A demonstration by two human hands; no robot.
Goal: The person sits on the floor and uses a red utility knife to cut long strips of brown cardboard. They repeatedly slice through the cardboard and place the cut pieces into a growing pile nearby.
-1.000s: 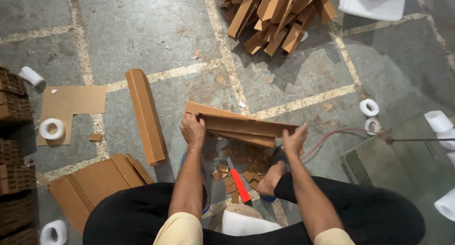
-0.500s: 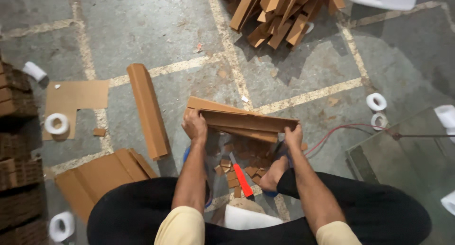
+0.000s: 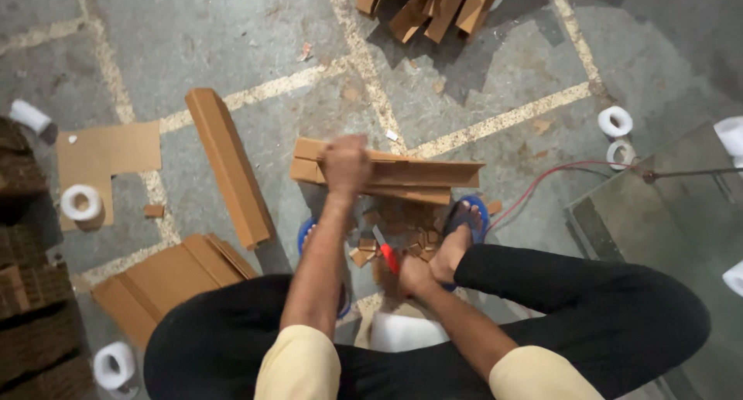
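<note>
— Cardboard is being held where?

— A long folded cardboard strip [image 3: 391,172] is gripped near its left end by the left hand [image 3: 346,165], fingers closed over its top edge; it is kept level above the floor, stretching rightward from the grip.

— And the other hand?

— A red-handled cutter [image 3: 385,253] is clasped in the right hand [image 3: 416,276], below the strip. Small cardboard offcuts [image 3: 402,230] are seen between the two grips, beside a blue sandal [image 3: 469,214].
</note>
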